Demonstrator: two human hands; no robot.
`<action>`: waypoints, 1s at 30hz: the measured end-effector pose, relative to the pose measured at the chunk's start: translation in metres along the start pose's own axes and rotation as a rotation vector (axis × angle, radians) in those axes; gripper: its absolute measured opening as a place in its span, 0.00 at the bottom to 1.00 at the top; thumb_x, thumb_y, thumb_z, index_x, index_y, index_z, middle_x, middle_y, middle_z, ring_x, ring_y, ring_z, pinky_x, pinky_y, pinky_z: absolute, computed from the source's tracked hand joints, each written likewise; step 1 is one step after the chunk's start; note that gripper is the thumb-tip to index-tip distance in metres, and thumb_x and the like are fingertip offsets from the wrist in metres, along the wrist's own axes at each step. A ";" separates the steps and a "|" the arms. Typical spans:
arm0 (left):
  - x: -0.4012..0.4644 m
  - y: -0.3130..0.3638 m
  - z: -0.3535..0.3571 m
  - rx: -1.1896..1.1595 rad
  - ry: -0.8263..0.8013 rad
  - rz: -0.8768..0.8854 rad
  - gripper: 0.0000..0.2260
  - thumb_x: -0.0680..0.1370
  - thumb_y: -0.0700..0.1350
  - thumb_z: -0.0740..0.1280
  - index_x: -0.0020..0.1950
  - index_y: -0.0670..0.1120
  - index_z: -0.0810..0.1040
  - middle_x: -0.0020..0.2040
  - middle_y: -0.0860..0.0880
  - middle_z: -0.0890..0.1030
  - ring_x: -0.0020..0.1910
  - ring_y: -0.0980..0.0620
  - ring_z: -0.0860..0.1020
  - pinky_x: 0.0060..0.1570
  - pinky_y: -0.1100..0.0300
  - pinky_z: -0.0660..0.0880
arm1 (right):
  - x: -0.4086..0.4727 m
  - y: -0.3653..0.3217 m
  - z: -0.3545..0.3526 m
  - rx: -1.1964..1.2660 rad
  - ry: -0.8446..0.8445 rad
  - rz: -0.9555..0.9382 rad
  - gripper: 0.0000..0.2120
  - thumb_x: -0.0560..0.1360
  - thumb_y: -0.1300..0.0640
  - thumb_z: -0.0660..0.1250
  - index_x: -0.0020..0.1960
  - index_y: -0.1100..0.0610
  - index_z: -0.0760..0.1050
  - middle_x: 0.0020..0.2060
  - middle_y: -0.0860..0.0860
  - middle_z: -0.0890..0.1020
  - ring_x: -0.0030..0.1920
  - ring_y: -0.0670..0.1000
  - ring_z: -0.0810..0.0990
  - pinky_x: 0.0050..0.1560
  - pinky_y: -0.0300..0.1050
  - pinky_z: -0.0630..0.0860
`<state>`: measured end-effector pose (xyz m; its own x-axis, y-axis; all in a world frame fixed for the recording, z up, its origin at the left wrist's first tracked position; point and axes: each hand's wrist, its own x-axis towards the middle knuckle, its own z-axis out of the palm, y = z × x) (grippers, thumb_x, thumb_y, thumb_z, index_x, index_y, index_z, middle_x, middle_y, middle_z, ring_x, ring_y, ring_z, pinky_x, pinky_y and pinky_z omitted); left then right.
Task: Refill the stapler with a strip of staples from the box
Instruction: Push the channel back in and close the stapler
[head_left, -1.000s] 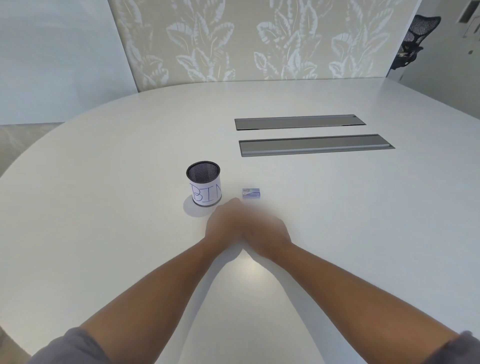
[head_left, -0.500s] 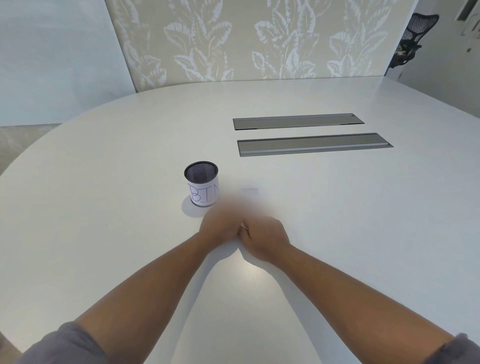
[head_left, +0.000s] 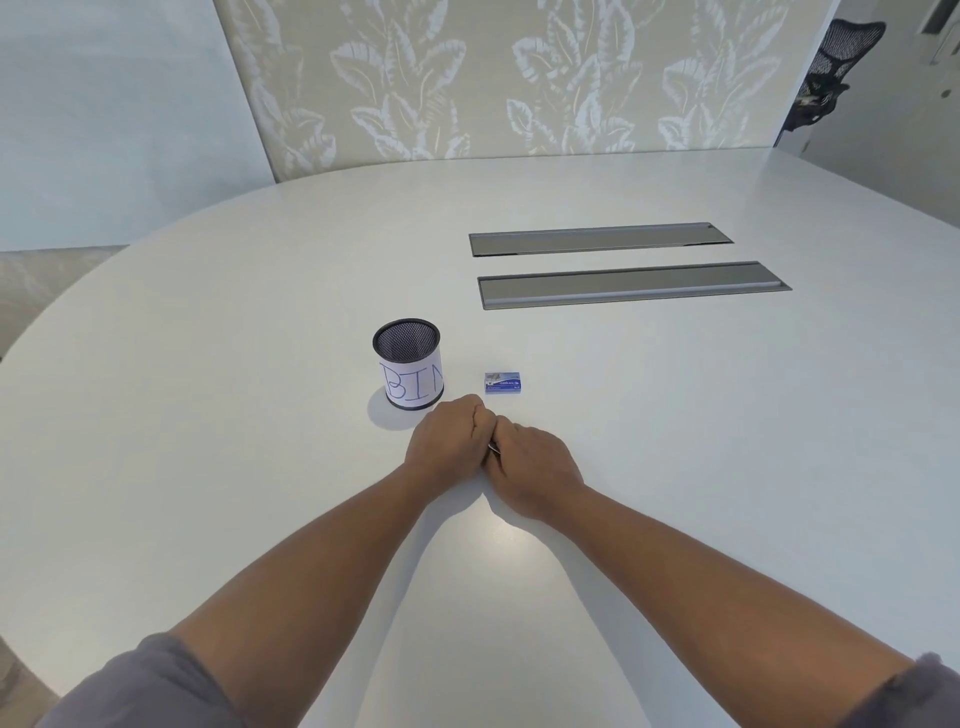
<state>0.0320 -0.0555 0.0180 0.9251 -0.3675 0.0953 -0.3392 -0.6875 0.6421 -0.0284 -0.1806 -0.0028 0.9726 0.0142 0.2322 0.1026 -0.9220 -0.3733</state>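
My left hand (head_left: 445, 440) and my right hand (head_left: 530, 460) meet knuckle to knuckle on the white table (head_left: 208, 467), both with fingers curled. Between them shows only a thin dark metal sliver, seemingly the stapler (head_left: 493, 448); the rest of it is hidden inside the hands. The small blue staple box (head_left: 502, 383) lies closed on the table just beyond my right hand, untouched.
A black mesh cup (head_left: 408, 364) with a paper label reading "BIN" stands left of the box, close to my left hand. Two long grey cable hatches (head_left: 634, 285) lie farther back. A black office chair (head_left: 831, 67) stands at the far right.
The hands were blurred in motion before and now hold still, drawn slightly toward me. The staple box, smeared over half a second ago, shows plainly again.
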 end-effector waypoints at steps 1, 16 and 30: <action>0.000 0.000 0.000 -0.001 -0.001 -0.003 0.12 0.75 0.51 0.53 0.34 0.46 0.62 0.32 0.48 0.72 0.36 0.45 0.70 0.35 0.51 0.64 | 0.000 0.000 0.000 0.004 0.003 -0.001 0.08 0.80 0.55 0.57 0.50 0.58 0.72 0.42 0.55 0.81 0.37 0.55 0.71 0.37 0.49 0.65; -0.011 -0.021 -0.005 -0.331 -0.006 0.042 0.14 0.85 0.48 0.58 0.43 0.45 0.74 0.36 0.53 0.76 0.36 0.55 0.72 0.41 0.55 0.69 | 0.002 0.006 -0.011 0.308 0.019 0.091 0.16 0.74 0.41 0.70 0.55 0.50 0.74 0.44 0.47 0.80 0.43 0.51 0.77 0.44 0.48 0.74; -0.029 -0.035 -0.008 -0.159 -0.083 0.226 0.30 0.75 0.44 0.72 0.76 0.56 0.68 0.66 0.62 0.72 0.51 0.59 0.76 0.48 0.70 0.72 | -0.002 0.026 -0.020 0.388 -0.044 -0.030 0.17 0.76 0.58 0.70 0.65 0.55 0.78 0.56 0.50 0.81 0.56 0.50 0.77 0.59 0.42 0.71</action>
<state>0.0180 -0.0157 -0.0010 0.8099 -0.5547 0.1908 -0.4980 -0.4784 0.7233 -0.0318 -0.2121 0.0051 0.9751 0.0628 0.2127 0.1940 -0.7065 -0.6806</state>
